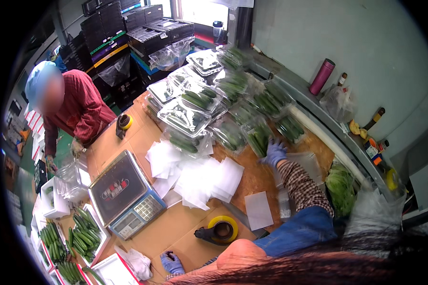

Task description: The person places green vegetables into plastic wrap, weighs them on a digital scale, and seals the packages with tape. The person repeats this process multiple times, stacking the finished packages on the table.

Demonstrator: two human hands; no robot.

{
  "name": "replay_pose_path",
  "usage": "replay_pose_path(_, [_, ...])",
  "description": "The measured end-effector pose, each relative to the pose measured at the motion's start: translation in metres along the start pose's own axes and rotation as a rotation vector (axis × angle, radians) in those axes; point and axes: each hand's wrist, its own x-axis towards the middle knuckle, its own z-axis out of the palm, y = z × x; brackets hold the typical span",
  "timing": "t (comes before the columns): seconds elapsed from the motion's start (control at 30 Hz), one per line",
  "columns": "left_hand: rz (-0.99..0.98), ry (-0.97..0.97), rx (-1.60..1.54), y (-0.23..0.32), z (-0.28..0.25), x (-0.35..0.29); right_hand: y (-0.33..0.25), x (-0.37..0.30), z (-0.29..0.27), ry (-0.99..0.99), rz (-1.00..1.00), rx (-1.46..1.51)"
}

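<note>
My right hand (pixel 274 153), in a thin blue-purple glove, reaches out to the near end of a clear plastic clamshell pack of cucumbers (pixel 256 137). Its fingers lie along the pack's right side, closed about that corner. More clamshell packs (pixel 183 116) are piled beyond and to the left, several layers high. My left hand (pixel 171 262), gloved alike, rests low on the cardboard-covered table with its fingers laid out and nothing visible in them. Beside it lies a crumpled white cloth (pixel 137 264). Between my arms sits a tape dispenser with yellow tape (pixel 222 230).
A digital scale (pixel 127 192) stands left of loose white sheets (pixel 199 178). White trays of cucumbers (pixel 85 236) fill the lower left. Across the table a person in red (pixel 83 102) works near empty clear containers (pixel 71 183). A pink bottle (pixel 322 77) stands on the right ledge.
</note>
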Motion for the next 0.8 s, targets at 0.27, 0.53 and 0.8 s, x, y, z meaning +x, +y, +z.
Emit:
replay_pose_path(0.27, [-0.026, -0.036, 0.103, -0.001, 0.002, 0.000, -0.022, 0.059, 0.028, 0.192, -0.008, -0.054])
replay_pose_path(0.53, [-0.026, -0.044, 0.130, -0.001, -0.002, 0.002, -0.091, 0.155, -0.003, 0.545, -0.126, -0.178])
replay_pose_path(0.8, [-0.010, -0.034, 0.170, -0.001, -0.010, -0.003, -0.020, 0.059, -0.049, 0.603, -0.363, 0.302])
